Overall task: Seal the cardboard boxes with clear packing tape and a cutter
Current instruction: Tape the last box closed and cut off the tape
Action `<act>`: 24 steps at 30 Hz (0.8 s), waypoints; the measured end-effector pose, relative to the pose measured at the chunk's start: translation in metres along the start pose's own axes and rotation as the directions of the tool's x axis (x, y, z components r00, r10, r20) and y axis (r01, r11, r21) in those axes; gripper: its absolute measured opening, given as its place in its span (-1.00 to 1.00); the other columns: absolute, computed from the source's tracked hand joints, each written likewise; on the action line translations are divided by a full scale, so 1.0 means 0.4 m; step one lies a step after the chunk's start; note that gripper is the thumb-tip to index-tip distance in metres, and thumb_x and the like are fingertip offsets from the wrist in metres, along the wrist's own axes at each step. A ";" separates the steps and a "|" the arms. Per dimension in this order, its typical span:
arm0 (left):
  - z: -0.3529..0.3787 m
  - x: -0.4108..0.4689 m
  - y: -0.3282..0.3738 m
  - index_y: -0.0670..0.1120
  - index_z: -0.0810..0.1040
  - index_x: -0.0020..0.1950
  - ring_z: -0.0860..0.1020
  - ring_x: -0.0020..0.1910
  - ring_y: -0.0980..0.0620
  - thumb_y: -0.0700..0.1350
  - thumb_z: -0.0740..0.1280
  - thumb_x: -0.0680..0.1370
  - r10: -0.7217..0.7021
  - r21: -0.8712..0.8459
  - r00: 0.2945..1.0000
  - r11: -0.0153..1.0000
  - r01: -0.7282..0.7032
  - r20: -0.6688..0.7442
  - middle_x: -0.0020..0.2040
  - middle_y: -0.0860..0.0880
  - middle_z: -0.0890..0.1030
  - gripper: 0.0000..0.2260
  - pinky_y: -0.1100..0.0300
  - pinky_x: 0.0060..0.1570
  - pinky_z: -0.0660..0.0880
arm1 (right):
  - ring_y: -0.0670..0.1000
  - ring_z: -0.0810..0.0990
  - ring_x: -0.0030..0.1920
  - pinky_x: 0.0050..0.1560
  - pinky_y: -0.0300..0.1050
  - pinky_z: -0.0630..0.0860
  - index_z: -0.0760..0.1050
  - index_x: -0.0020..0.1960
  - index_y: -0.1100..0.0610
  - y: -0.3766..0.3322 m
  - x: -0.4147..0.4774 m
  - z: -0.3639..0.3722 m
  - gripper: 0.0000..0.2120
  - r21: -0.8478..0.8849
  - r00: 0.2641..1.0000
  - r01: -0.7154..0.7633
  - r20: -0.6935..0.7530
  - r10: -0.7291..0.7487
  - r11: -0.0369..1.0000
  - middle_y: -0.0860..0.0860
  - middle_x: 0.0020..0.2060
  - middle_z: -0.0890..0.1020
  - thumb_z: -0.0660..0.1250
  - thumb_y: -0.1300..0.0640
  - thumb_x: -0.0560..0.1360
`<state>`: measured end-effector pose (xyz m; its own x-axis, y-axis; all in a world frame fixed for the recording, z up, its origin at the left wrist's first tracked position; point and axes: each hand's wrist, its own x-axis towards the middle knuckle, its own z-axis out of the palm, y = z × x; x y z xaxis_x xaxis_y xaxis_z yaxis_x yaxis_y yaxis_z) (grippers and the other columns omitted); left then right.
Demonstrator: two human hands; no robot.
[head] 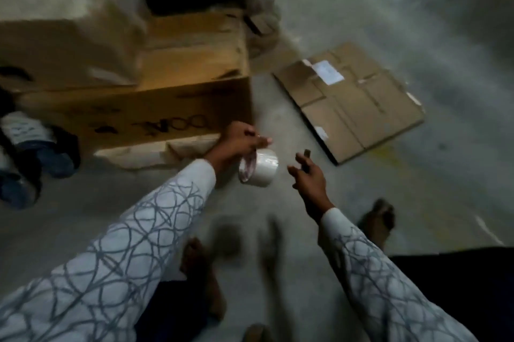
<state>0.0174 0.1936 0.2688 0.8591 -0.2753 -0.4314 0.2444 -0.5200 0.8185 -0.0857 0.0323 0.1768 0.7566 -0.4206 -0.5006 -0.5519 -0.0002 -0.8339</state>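
Observation:
My left hand (238,142) grips a roll of clear packing tape (260,168) from above, holding it in the air just off the lower right corner of a large brown cardboard box (155,113) printed with dark letters. My right hand (307,174) hovers a short way right of the roll with its fingers spread, and a small dark object (307,158), perhaps the cutter, lies against them. The picture is blurred, so the grip on that object is unclear.
A paler box (66,35) leans on top of the brown one at the left. A flattened carton (353,96) lies on the grey concrete floor to the right. Blue and white bundles (30,152) sit at the far left. My bare feet (379,219) are below.

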 end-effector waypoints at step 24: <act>0.689 0.495 -0.268 -0.08 0.57 -0.29 0.58 -0.19 -0.12 -0.06 0.60 0.33 -0.543 -0.676 0.840 0.625 0.392 -0.015 -0.18 -0.17 0.61 -0.77 -0.02 -0.13 0.59 | 0.16 0.60 0.15 0.17 0.15 0.61 0.45 0.32 0.24 0.239 0.754 -0.234 -0.30 0.688 0.776 -0.295 -0.232 0.586 0.663 0.13 0.22 0.58 0.64 0.06 0.29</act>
<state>0.0374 -0.0281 -0.0089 0.5953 0.0628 -0.8010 0.7931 0.1136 0.5984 0.0567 -0.1795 -0.0321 0.1827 -0.5373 -0.8234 -0.3483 0.7478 -0.5652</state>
